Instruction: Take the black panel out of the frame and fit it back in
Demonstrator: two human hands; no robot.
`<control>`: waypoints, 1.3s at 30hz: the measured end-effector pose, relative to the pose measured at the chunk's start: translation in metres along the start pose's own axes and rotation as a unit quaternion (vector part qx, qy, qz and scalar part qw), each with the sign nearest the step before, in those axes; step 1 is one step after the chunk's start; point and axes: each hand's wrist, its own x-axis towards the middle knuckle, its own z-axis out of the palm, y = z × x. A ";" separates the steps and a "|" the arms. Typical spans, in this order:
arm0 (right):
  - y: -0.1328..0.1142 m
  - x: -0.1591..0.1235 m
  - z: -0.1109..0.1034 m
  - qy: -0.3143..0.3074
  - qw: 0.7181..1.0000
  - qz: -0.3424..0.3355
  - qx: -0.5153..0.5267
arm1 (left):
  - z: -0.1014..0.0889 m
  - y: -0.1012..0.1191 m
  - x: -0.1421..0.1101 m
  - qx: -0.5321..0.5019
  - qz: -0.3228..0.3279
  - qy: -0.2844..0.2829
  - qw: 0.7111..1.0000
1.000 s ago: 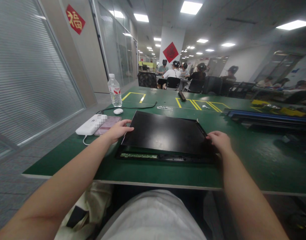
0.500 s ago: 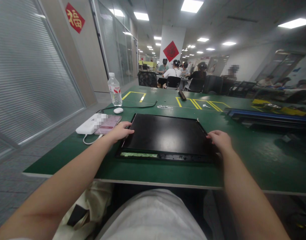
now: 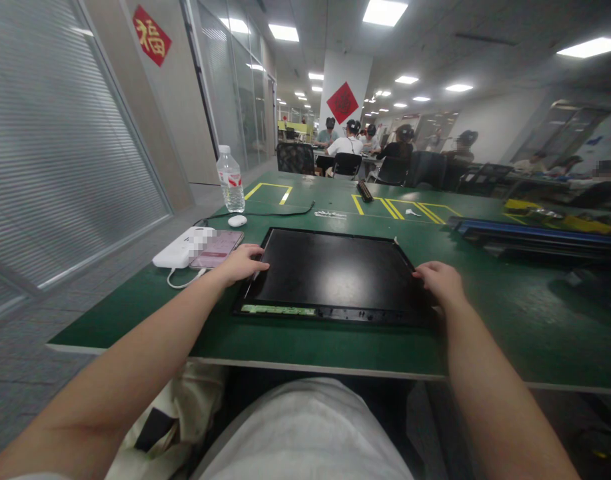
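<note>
Display panel (image 3: 330,270), long axis left-right.
Left hand (image 3: 239,264) at left edge, fingers apart; right hand (image 3: 442,283), fingers clamped on right edge.

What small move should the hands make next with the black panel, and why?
Probably a light press on the side edges of the black panel: it appears to lie flat within its frame, the left hand and right hand are at opposite sides, and this view cannot confirm full seating.

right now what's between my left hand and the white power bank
A phone lies there, between your left hand and the power bank, a white cable at its near edge. The head view shows this.
</note>
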 end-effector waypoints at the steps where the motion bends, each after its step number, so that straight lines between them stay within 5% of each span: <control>1: 0.000 0.000 0.000 0.000 1.000 -0.004 0.000 | 0.000 0.001 -0.001 -0.001 0.002 -0.004 1.000; 21: 0.001 0.001 0.001 0.003 1.000 -0.014 -0.010 | -0.002 0.009 -0.001 0.058 0.024 -0.003 0.998; 28: -0.002 -0.002 0.000 0.006 1.000 0.000 -0.003 | -0.003 0.009 -0.003 0.150 0.078 -0.021 0.985; 39: 0.000 -0.003 -0.001 -0.002 1.000 0.004 0.010 | -0.014 0.010 -0.008 0.161 0.136 -0.041 0.977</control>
